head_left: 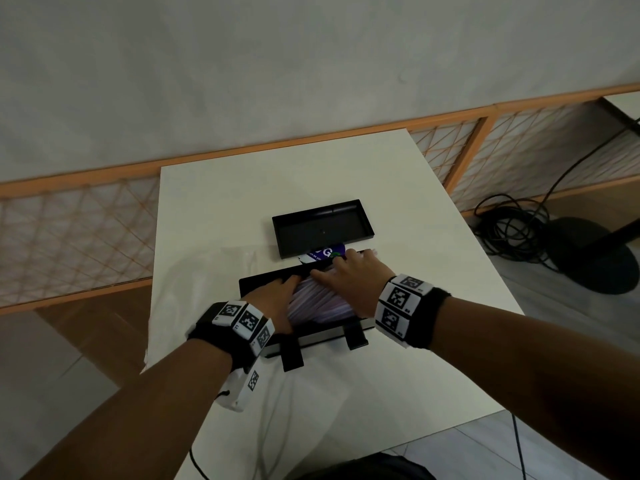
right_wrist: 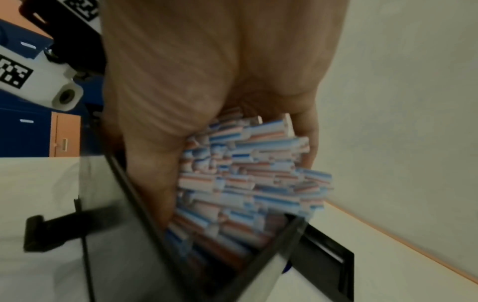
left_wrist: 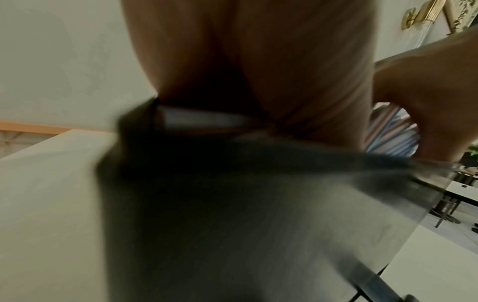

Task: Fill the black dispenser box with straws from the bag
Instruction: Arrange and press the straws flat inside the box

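The black dispenser box [head_left: 322, 336] stands open in the middle of the white table [head_left: 398, 375], packed with red, blue and white striped straws [head_left: 318, 303]. My left hand [head_left: 273, 299] holds the left end of the bundle and my right hand [head_left: 349, 282] the right end. In the right wrist view my right hand [right_wrist: 194, 71] has its thumb and fingers round the straws [right_wrist: 253, 173] above the box [right_wrist: 271, 255]. The blurred left wrist view shows my left hand [left_wrist: 258, 61] over the box wall [left_wrist: 232, 183], with straws [left_wrist: 390, 130] beside the thumb. The bag's purple label [head_left: 327, 253] lies just behind the box.
A shallow black lid [head_left: 322, 230] lies upturned behind the box. Crumpled clear plastic [head_left: 207, 282] covers the table's left side. An orange lattice railing [head_left: 69, 237] runs behind the table. Coiled cables [head_left: 512, 230] and a round black base [head_left: 595, 258] lie on the floor at right.
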Demonstrator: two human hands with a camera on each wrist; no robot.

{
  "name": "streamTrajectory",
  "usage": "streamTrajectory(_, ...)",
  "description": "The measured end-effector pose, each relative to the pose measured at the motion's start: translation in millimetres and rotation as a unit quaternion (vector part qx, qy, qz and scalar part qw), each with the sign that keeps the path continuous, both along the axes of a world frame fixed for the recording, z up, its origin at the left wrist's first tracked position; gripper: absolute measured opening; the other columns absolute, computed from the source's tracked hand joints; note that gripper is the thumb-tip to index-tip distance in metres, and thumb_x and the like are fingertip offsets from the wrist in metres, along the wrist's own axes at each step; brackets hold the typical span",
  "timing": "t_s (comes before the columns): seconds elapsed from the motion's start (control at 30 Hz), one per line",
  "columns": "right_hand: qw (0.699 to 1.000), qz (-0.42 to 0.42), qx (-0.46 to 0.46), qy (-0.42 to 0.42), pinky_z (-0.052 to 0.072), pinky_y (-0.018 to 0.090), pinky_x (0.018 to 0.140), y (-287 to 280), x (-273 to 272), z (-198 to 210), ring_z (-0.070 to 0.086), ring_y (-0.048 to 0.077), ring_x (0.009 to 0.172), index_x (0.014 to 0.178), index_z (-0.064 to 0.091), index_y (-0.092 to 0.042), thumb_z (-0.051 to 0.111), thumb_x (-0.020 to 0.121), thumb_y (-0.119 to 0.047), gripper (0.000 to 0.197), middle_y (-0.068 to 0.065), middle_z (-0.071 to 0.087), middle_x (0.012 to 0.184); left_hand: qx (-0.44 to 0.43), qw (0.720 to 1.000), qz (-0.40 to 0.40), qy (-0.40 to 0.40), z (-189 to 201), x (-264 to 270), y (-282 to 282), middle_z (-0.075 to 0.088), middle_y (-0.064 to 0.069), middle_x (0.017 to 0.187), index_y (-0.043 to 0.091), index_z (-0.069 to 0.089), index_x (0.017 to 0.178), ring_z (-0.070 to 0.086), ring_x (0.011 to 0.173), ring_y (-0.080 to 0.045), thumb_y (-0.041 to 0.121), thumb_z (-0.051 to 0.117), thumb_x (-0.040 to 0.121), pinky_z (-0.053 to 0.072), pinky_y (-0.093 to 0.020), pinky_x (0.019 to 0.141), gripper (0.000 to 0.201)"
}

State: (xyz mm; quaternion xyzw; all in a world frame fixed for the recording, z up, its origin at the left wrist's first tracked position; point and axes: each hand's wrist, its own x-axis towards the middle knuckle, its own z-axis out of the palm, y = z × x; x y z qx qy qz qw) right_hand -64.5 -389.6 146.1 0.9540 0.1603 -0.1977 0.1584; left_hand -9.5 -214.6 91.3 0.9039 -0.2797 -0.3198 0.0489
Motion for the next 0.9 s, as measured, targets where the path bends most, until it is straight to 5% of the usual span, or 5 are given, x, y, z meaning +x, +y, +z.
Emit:
streamTrajectory(0.1,1.0,-0.009,0.007,-0.025,0.039,0.057,0.094,-2.0,-6.7,-8.7,0.045,0.038,0.115,0.143,0.016,-0.026,0.06,0.084,-0.019,0.074,0.017,0.047,0.13,-0.003,1.0,0.006,-0.012,-0.7,-2.3,-1.5,0.051,-0.01,0.128,0.025,0.025,0.136,0.058,0.11,-0.029,0.035,0.077,0.065,0.051,-0.041,0.092,0.089)
streamTrajectory(0.23,1.0,0.004,0.003,-0.011,0.037,0.06,0.096,-5.6,-2.6,-14.3,0.046,0.038,0.116,0.144,0.012,-0.028,0.07,0.077,-0.023,0.089,0.017,0.046,0.13,0.003,1.0,0.009,-0.016,0.3,-2.9,-4.2,0.051,-0.011,0.126,0.023,0.028,0.134,0.058,0.109,-0.03,0.035,0.078,0.064,0.051,-0.041,0.091,0.086)
streamTrajectory(0.43,0.999,-0.002,0.053,-0.005,0.041,0.056,0.094,-10.7,0.9,-12.8,0.052,0.038,0.109,0.138,0.023,-0.023,0.063,0.083,-0.028,0.068,0.017,0.052,0.121,-0.003,0.999,0.017,-0.03,9.0,-6.3,-2.4,0.055,-0.01,0.12,0.019,0.033,0.131,0.06,0.103,-0.028,0.032,0.078,0.064,0.052,-0.038,0.084,0.082)
streamTrajectory(0.67,0.991,0.006,0.123,-0.043,0.047,0.042,0.075,-18.6,6.0,-1.6,0.06,0.036,0.092,0.135,0.035,-0.018,0.049,0.088,-0.012,0.049,0.018,0.058,0.105,-0.049,0.998,0.036,-0.032,25.7,-4.5,5.1,0.056,-0.003,0.12,0.025,0.034,0.134,0.059,0.102,-0.023,0.032,0.08,0.055,0.052,-0.041,0.088,0.092)
streamTrajectory(0.9,0.983,0.035,0.163,-0.071,0.05,0.036,0.047,-24.4,3.5,1.2,0.061,0.035,0.054,0.116,0.054,-0.013,0.07,0.067,-0.005,0.052,0.016,0.062,0.07,-0.028,1.0,0.01,-0.011,43.9,1.0,3.8,0.055,-0.001,0.121,0.028,0.033,0.134,0.058,0.104,-0.023,0.036,0.081,0.053,0.051,-0.042,0.09,0.094)
